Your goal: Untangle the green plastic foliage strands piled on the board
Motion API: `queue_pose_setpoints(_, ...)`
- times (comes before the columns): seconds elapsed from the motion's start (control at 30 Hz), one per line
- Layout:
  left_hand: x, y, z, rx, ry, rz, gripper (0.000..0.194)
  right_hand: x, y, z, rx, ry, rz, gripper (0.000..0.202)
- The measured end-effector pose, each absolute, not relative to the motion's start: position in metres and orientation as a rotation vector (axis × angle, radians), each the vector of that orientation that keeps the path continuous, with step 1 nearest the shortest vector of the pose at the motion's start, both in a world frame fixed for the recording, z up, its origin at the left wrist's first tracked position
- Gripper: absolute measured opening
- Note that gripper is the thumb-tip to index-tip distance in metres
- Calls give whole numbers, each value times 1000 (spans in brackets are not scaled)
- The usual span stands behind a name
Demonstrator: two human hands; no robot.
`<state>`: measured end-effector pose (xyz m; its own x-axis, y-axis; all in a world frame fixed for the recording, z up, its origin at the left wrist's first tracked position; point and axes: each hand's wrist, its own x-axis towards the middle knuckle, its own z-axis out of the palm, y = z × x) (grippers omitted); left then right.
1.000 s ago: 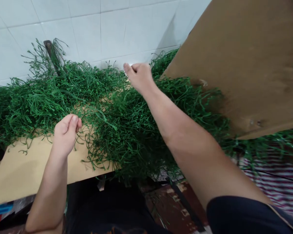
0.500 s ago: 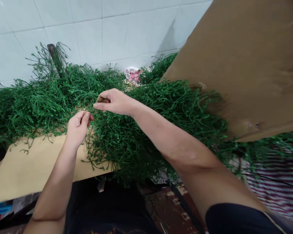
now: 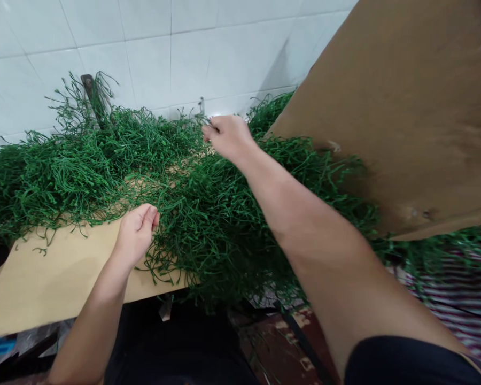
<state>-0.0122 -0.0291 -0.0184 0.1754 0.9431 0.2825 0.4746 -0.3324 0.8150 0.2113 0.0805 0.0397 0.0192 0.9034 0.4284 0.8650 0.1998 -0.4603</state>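
Green, thin-stemmed sprigs with small bud-like tips (image 3: 224, 214) lie in a tangled heap across the cardboard (image 3: 64, 278). At the heap's near left edge, my left hand (image 3: 138, 230) is closed, thumb pressed against the curled fingers; whatever lies in that pinch is hidden. My right hand (image 3: 228, 138) reaches farther out, toward the wall, over the back of the heap. Its fingers are pinched, and a small blurred sprig (image 3: 201, 106) sticks up at the fingertips.
White wall tiles (image 3: 152, 64) stand behind the heap. A large brown cardboard panel (image 3: 404, 117) leans in from the right. A dark upright strip (image 3: 88, 91) rises from the greens at back left. Striped cloth (image 3: 460, 305) lies at lower right.
My right hand has moved away and to the right, from beside the left hand toward the wall, now covering the pink-patterned dish. My left hand has come slightly nearer and stays closed.
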Motion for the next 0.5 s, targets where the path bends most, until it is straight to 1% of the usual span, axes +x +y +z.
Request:
queue_pose_setpoints(0.17, -12, -25, -15, 1776, 1307, 1156, 36, 216, 70, 42, -1475, -1912, 306, 27)
queue_pose_setpoints(0.27, -8, -23, -11, 1777, 1284, 1152, 35, 201, 59, 42, -1328, -1974, 536, 25)
queue_pose_setpoints(0.4, -5, -25, -9, 1790, 1270, 1167, 35, 187, 53, 44, -1157, -1952, 799, 34)
queue_pose_setpoints(0.5, -5, -24, -9, 1807, 1256, 1178, 35, 180, 48, 46, -1065, -1982, 917, 41)
